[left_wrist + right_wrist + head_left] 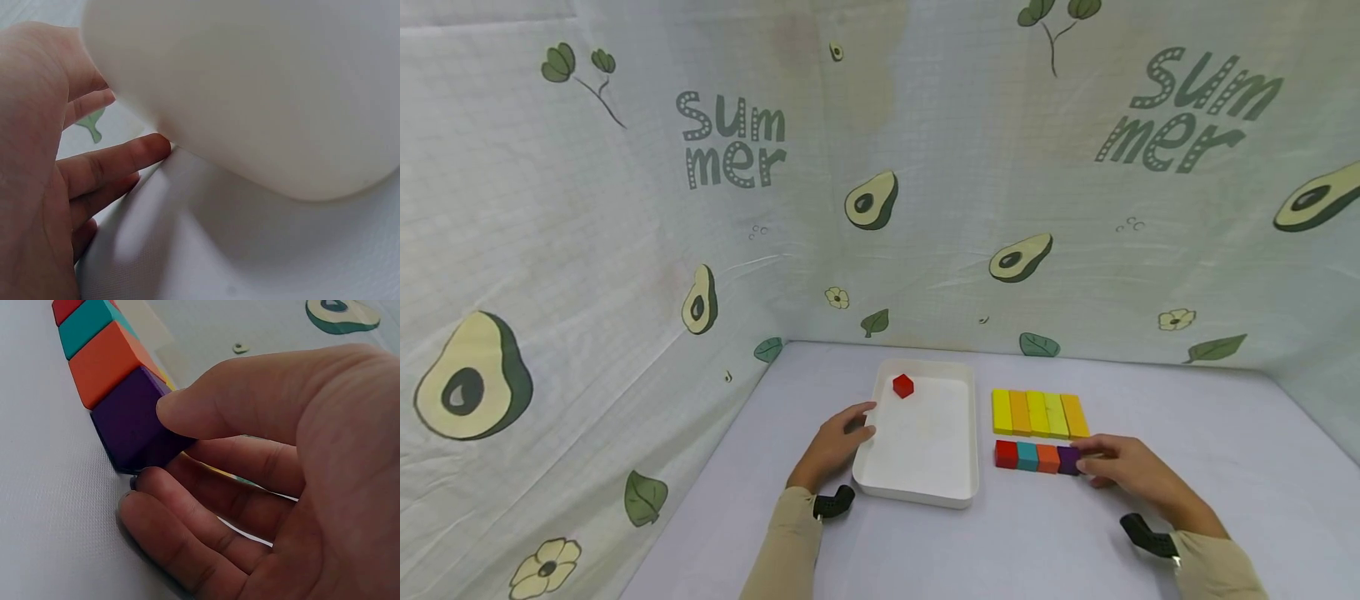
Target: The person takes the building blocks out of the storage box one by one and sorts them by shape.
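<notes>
My left hand (835, 446) grips the left rim of a white rectangular tray (917, 496). In the left wrist view its thumb goes out of sight behind the tray's wall (250, 125), and a fingertip (156, 147) touches the outside. A red cube (903, 386) lies inside, toward the far left corner. To the right of the tray, my right hand (1123, 467) pinches a purple block (128, 425) at the right end of a row. Next to it in line are an orange block (1047, 458), a teal block (1027, 456) and a red block (1006, 454).
Just behind the row, several yellow and orange flat blocks (1037, 414) lie side by side. All this is on a white-covered table (917, 550). A printed cloth (940, 167) with avocados hangs behind and along the left.
</notes>
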The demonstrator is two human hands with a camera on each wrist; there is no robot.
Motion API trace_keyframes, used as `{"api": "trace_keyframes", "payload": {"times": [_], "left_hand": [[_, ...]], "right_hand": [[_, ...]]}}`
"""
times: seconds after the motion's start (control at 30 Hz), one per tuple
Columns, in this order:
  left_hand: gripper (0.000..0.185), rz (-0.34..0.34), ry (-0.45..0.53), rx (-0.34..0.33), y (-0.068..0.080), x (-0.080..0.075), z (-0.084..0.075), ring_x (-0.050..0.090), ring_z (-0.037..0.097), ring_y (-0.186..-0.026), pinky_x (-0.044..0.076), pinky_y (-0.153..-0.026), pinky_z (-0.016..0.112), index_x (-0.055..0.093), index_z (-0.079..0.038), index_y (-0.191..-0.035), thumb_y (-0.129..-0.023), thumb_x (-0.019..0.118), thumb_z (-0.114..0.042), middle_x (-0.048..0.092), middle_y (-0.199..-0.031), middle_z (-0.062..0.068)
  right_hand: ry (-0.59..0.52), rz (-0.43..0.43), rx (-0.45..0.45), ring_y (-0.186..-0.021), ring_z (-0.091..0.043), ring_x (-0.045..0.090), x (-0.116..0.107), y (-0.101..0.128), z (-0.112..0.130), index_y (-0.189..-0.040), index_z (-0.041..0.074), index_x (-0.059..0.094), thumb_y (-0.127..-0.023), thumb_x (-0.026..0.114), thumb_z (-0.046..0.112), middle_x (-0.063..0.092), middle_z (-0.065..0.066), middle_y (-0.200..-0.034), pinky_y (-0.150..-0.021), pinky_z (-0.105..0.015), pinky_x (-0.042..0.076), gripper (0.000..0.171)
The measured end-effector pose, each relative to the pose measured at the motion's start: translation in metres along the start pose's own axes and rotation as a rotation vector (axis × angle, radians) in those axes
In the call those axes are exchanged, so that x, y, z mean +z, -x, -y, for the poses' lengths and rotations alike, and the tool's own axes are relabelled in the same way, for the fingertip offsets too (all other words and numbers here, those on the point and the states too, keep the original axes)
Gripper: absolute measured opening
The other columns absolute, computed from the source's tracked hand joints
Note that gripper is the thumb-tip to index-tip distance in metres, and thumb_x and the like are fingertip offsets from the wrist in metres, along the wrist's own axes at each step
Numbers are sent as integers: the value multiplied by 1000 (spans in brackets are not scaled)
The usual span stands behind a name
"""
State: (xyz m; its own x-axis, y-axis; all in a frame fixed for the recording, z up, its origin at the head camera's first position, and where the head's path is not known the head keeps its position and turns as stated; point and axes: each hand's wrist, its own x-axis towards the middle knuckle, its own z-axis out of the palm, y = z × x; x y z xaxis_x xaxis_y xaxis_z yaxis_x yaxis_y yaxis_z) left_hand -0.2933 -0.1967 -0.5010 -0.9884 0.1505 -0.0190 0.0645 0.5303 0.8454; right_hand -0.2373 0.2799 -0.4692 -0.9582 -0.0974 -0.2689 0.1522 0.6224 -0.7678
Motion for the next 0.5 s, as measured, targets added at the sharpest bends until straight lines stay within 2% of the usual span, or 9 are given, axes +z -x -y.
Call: {"api": "trace_keyframes", "payload": {"times": [0.27,0.4,0.5], "left_hand": [[47,-4,5,-16,1,0,-1,46,31,-135,31,-112,62,57,-38,-141,-95,66,-43,57,-140,7],[47,0,2,-20,1,0,-1,45,30,-135,31,-112,61,56,-39,-141,-95,66,-44,56,-141,6],[48,7,6,-19,1,-1,-2,44,30,-136,30,-113,61,55,-39,-141,-95,66,-45,55,-142,6]], "right_hand": [[-2,16,9,-88,-22,63,-3,-2,3,-139,0,55,-94,66,51,63,-18,-123,-80,-39,55,69],[4,-10,-5,-85,-22,61,-6,-2,10,-140,-2,52,-97,62,47,66,-12,-115,-76,-35,54,65],[-3,-38,-35,-88,-24,61,-9,-2,18,-140,-4,50,-100,60,42,66,-13,-114,-75,-34,54,63]]}}
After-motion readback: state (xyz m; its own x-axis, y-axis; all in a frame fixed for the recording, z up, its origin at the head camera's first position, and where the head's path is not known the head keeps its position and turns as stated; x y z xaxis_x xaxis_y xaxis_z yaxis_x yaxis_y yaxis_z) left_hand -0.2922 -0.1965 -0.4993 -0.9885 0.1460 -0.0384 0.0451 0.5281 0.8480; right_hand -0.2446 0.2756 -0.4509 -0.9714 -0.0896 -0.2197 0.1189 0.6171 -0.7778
